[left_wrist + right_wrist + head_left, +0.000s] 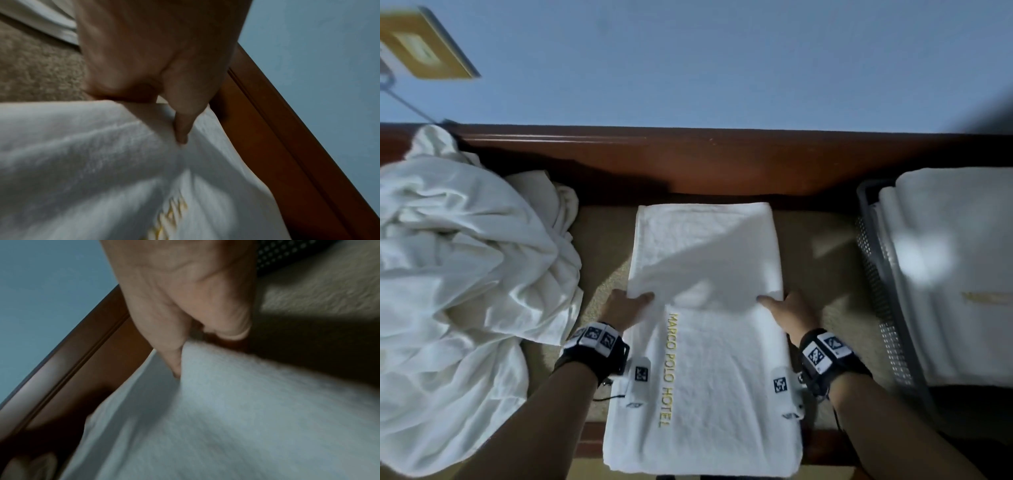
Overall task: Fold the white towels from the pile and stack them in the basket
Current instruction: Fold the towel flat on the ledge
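pile [458,260]: big crumpled heap of white towels on the far left of the desk [822,246], plenty left to fold, so my guess is the task is maybe midway

left hand [627,308]: grip is clamped on the left edge of the towel [709,342], thumb on top and the other fingers tucked under the fold, right where the far half doubles over the near half

towel: long strip down the middle of the desk, between pile and basket, gold "MARCO POLO HOTEL" lettering [669,370] running along the near half

right hand [789,310]: same deal on the right edge, thumb over, fingers under, pinching the cloth

basket [876,274]: grey mesh one at the far right, already has folded white towels [945,274] stacked in it

tip for this step: looks like a fold across the middle. Keep both hands level and move them together so the edges line up, land the corners square, then flatten the crease before letting go. If one hand leads, the fold goes skewed and it won't stack neatly.
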The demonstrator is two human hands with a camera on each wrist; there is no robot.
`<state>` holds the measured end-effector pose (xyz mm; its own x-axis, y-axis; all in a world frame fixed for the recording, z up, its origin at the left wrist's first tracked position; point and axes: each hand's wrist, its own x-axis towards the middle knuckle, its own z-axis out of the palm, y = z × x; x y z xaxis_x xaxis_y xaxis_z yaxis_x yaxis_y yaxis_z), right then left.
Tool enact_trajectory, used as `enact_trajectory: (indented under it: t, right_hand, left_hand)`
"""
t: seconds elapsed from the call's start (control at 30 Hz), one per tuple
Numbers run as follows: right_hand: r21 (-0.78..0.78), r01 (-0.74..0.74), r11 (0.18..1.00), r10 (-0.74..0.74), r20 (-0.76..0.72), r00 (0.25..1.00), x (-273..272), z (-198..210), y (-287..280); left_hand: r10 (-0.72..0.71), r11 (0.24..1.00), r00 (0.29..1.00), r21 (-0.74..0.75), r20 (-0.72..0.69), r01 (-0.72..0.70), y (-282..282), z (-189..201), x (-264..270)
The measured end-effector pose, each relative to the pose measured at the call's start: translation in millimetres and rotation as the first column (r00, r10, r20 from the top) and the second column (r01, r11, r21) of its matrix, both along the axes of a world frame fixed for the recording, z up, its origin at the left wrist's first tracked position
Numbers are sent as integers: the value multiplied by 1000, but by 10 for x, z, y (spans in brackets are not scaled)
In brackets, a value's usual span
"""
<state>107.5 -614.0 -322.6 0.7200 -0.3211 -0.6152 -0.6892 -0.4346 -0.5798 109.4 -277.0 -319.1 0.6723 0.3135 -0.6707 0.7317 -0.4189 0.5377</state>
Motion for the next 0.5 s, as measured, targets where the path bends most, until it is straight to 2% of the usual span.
enact_trajectory:
  t: [0.07,0.1,0.17,0.3,0.4,0.5]
  right_hand:
    - [112,6,994,-5,-5,1000,38,-70,-118]
    - [132,-17,991,16,3,1000,46,59,-143]
    - [174,-61,983,52,57,997,59,464,-191]
    - [341,-146,929,45,286,957,100,1321,-266]
    - [293,-183,938,27,465,885,235,1913,-276]
    - [273,-221,936,-10,649,761,373,2579,-249]
  left_hand:
    - [48,993,999,-110,8,-47,47,137,28]
    - [93,981,995,-174,42,-84,83,215,24]
    - [185,947,975,-286,122,-144,173,468,17]
    - [207,894,939,-443,274,-68,240,1338,45]
    - [200,886,882,-462,427,23,182,2124,149]
    - [225,893,787,-445,575,71,112,2859,278]
